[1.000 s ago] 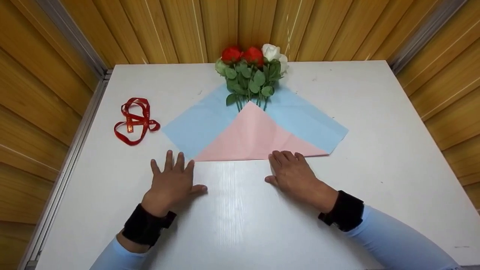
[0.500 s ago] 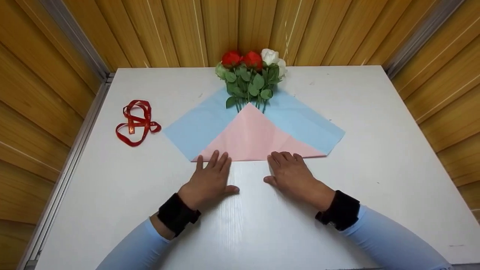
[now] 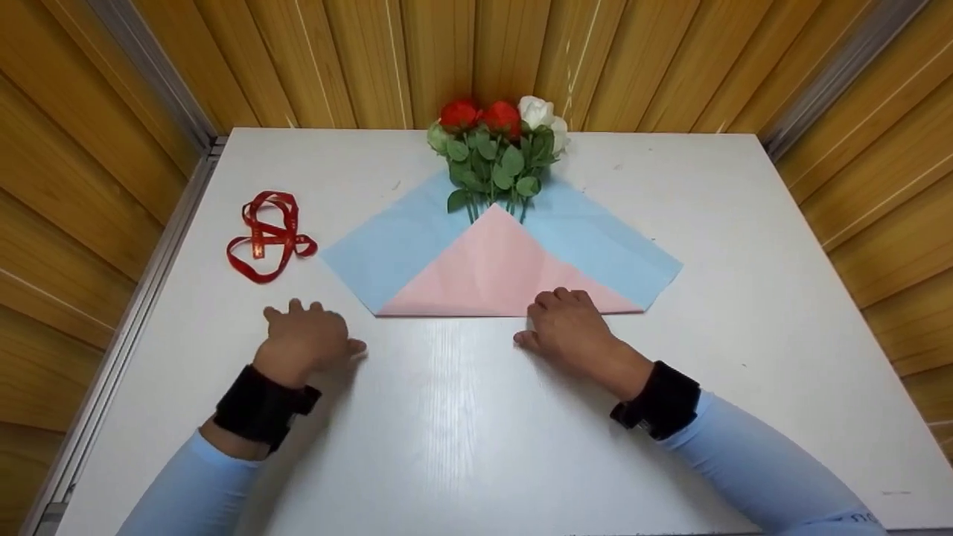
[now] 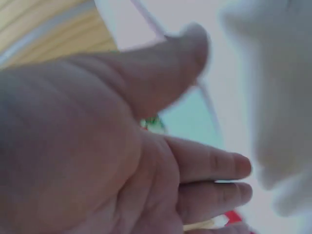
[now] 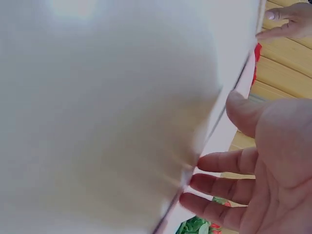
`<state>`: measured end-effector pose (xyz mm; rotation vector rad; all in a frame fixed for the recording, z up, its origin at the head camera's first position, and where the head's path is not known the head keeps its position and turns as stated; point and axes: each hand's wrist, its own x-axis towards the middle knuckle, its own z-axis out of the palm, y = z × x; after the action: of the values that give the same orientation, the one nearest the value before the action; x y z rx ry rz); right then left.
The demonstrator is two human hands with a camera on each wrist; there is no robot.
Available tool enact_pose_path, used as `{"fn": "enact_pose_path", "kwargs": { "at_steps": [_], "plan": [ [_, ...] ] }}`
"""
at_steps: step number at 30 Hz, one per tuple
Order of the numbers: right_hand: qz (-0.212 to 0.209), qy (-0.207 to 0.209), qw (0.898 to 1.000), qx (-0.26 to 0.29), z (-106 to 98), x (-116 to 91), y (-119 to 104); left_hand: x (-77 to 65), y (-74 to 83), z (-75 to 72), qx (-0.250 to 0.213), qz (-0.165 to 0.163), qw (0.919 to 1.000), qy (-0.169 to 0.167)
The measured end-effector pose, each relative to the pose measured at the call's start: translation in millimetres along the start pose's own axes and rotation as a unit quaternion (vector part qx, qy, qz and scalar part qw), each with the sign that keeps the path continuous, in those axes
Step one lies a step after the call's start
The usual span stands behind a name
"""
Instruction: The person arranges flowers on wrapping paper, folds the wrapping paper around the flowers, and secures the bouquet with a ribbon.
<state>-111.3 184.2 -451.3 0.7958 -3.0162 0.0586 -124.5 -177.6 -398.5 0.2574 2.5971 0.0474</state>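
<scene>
A sheet of wrapping paper, light blue (image 3: 394, 242) on one face, lies on the table with its lower part folded up into a pink triangle (image 3: 484, 272). Several roses (image 3: 502, 119), red, white and pale green, rest on it with leaves upward and lower stems hidden under the pink flap. My right hand (image 3: 569, 324) touches the flap's folded front edge with its fingertips, right of the middle. Left of the paper, my left hand (image 3: 305, 342) is apart from it, over the table; in the left wrist view its fingers (image 4: 214, 163) are extended and hold nothing.
A loosely looped red ribbon (image 3: 272, 238) lies on the white table (image 3: 461, 432) at the left, beyond my left hand. Wood-patterned panels (image 3: 372, 59) stand behind the table and on both sides.
My left hand first slid right along the paper's folded edge, then came back left, off the paper. My right hand stays at the edge, its fingers slightly more bent.
</scene>
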Motion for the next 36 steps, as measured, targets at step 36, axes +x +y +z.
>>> {"fn": "enact_pose_path", "kwargs": {
  "at_steps": [36],
  "plan": [
    [-0.053, 0.031, 0.995, 0.075, 22, 55, -15, 106.8, -22.7, -41.2, -0.524, -0.027, 0.8499, 0.045]
  ]
}}
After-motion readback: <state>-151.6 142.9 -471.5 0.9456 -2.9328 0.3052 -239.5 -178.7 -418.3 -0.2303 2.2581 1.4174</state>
